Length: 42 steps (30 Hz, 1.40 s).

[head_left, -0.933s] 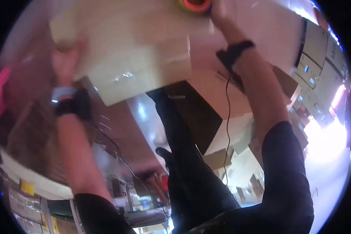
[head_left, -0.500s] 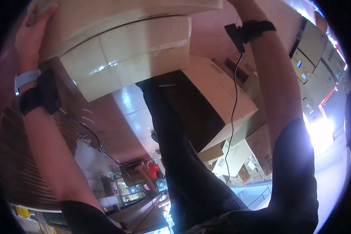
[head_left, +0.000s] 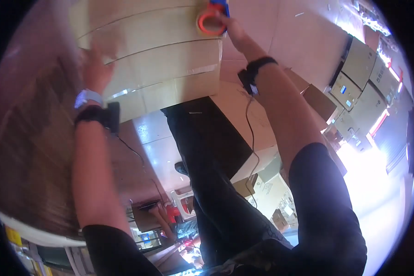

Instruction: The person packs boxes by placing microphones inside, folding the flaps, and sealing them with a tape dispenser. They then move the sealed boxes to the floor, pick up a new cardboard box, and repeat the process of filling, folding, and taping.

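Observation:
A large cardboard carton [head_left: 170, 69] lies in front of me, with a long seam across its face and strips of clear tape on its lower part. My right hand [head_left: 234, 33] is closed around a red and blue tape dispenser [head_left: 211, 32], held at the carton's upper right edge. Over the carton's left side is my left hand [head_left: 96, 69], blurred by motion. Its thumb stands apart from the fingers, and nothing shows in it. Whether it touches the cardboard I cannot tell.
Below the carton stands an open box with a dark inside [head_left: 221, 133]. Stacked cartons [head_left: 354, 87] line the right side. A brown ribbed surface [head_left: 27, 156] curves along the left. Another person's arm [head_left: 163, 218] shows low in the middle, near a white stool [head_left: 184, 202].
My left hand has left the carton's upper left edge and moved right and down. My right hand has come into view with the tape dispenser. The carton's face now shows more fully.

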Tool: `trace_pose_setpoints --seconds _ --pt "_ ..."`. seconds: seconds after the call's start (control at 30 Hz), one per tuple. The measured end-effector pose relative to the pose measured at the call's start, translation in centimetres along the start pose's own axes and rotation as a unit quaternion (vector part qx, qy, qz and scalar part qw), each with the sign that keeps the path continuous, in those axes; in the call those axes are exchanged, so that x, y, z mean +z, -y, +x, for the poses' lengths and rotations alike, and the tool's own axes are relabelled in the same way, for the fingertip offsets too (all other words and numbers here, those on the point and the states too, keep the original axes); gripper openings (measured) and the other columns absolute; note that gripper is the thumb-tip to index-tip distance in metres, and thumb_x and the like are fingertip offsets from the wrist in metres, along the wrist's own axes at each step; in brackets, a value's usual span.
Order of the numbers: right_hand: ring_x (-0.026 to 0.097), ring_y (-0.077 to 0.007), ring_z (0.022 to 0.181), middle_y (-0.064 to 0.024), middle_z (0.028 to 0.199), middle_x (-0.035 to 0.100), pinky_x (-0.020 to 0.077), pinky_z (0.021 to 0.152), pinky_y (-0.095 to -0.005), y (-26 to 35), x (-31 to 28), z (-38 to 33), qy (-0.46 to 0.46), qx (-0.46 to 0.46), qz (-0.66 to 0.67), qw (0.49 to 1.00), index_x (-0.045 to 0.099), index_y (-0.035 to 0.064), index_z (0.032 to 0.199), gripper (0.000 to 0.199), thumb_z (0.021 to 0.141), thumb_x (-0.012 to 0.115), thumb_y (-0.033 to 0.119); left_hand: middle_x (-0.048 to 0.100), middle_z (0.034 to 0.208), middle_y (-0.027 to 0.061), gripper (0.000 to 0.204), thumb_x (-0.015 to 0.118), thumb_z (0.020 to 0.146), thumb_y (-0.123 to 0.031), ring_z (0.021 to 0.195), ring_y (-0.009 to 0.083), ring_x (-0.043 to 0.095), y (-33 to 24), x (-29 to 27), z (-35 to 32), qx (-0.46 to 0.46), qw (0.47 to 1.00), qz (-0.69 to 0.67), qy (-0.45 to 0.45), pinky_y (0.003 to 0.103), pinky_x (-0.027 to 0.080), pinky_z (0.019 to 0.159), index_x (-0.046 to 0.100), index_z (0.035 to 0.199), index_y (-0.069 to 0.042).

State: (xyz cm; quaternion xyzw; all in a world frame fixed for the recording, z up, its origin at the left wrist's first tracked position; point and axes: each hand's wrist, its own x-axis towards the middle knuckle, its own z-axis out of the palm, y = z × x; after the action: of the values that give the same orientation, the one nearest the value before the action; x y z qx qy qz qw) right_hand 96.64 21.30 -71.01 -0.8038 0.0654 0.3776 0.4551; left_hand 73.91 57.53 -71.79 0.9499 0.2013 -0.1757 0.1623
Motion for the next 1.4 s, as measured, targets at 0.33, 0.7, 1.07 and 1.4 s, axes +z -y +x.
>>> trace_pose_setpoints --seconds 0.33,0.7,1.07,1.4 --pt "0.057 -0.0117 0.102 -0.0036 0.112 0.060 0.0493 0.091 -0.0292 8.2 3.8 -29.7 0.115 0.064 0.182 0.974 0.056 0.0037 0.126 0.040 0.096 0.065 0.028 0.064 0.095 0.0211 0.025 0.067 0.076 -0.012 0.084 0.0381 0.062 -22.4 -27.1 -27.3 0.071 0.829 -0.553 0.051 0.048 0.049 0.074 0.064 0.098 -0.001" --pt "0.061 -0.0191 0.106 -0.0107 0.121 0.061 0.0488 0.094 -0.0310 10.4 4.9 -55.0 0.404 0.049 0.076 0.910 0.051 0.0014 0.131 0.049 0.099 0.052 0.039 0.066 0.082 0.0139 0.017 0.054 0.093 -0.012 0.080 0.0163 0.066 -12.7 -29.9 -75.7 -0.346 0.644 -0.639 -0.238 0.032 0.053 0.073 0.066 0.099 -0.001" --pt "0.044 -0.0292 0.130 -0.0045 0.141 0.047 0.0390 0.101 -0.0573 14.4 21.5 -78.3 0.368 0.048 -0.027 0.928 0.043 0.0265 0.141 0.065 0.087 0.056 0.060 0.068 0.094 0.0250 0.034 0.059 0.084 -0.034 0.092 0.0425 0.065 -19.7 -4.5 -120.7 -0.615 0.674 -0.365 -0.186 0.051 0.051 0.082 0.067 0.095 -0.003" --pt "0.051 -0.0271 0.121 -0.0035 0.132 0.054 0.0410 0.102 -0.0535 12.1 21.8 -76.4 0.339 0.044 0.052 0.938 0.051 0.0229 0.134 0.056 0.086 0.059 0.051 0.070 0.102 0.0219 0.039 0.060 0.083 -0.034 0.097 0.0374 0.068 -34.4 0.9 -127.5 -0.742 0.390 -0.537 -0.089 0.045 0.053 0.084 0.071 0.101 0.000"
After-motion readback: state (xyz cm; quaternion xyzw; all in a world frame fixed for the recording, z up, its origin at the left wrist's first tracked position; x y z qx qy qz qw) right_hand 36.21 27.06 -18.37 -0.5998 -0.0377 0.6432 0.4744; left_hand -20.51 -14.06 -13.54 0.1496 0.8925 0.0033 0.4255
